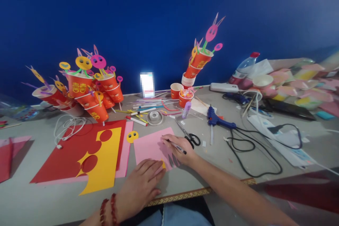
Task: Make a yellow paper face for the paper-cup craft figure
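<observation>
My right hand (180,150) grips a pen (178,147), its tip end over a pink sheet of paper (148,144) on the table. Flat on the lower edge of that sheet lies my left hand (144,182), fingers stretched out, with a red bead bracelet at the wrist. A small yellow paper piece (163,164) shows by its fingertips. Just past the sheet's upper left corner is a yellow disc with two eyes (132,136). Black-handled scissors (192,139) rest beside my right hand. Left of the sheet, yellow paper with round cut-outs (106,169) overlaps red paper (60,155).
Red paper cups with paper faces (82,84) stand back left; more stacked cups (197,63) lean back right. A blue glue gun (219,120), its cable and a power strip (280,144) lie right. Markers (136,120), tape (154,116) and a purple glue stick (186,110) sit behind the sheet.
</observation>
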Available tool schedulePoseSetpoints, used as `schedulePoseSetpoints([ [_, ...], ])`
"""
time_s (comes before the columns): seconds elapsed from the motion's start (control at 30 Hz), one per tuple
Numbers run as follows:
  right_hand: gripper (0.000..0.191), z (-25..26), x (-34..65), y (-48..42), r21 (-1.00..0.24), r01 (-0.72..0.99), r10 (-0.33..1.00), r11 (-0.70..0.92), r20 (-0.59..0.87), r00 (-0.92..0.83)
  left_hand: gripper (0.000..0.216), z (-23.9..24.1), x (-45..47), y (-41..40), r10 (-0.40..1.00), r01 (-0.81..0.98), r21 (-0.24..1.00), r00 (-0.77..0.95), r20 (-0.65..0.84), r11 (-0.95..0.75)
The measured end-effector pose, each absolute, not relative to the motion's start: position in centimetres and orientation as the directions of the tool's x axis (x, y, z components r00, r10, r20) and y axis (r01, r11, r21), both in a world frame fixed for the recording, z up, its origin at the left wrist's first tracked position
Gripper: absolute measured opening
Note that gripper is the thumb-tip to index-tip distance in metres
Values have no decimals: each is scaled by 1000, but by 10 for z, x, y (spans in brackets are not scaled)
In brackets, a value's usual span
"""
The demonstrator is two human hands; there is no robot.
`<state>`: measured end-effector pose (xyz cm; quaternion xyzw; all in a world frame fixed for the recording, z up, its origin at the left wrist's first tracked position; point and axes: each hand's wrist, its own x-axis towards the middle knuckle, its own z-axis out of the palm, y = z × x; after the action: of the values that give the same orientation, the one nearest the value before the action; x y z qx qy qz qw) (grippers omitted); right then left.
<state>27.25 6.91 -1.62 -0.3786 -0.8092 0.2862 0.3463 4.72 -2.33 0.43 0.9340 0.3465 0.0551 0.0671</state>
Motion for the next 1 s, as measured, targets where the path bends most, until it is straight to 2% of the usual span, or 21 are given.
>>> schedulePoseSetpoints([
  [0.13,27,-17,273,70,-734,381,801,562,367,-473,53,5,46,-23,639,626,164,768,42,-762],
  [0.3,22,-1,274,67,-775,253,776,579,429,-462,57,5,44,-22,637,619,185,769,57,-764],
  [0.37,18,5,274,60,-839,221,822,498,375,-429,57,6,44,-22,635,616,192,770,55,-764],
  [0.43,14,7,274,50,-916,199,879,349,246,-409,61,7,44,-21,627,608,201,777,47,-768],
  [0.53,5,3,273,34,-958,190,910,215,126,-395,65,9,44,-20,622,598,227,782,46,-769],
  [1.0,4,-6,270,21,-914,274,912,300,190,-364,60,13,41,-16,608,594,204,794,9,-779],
])
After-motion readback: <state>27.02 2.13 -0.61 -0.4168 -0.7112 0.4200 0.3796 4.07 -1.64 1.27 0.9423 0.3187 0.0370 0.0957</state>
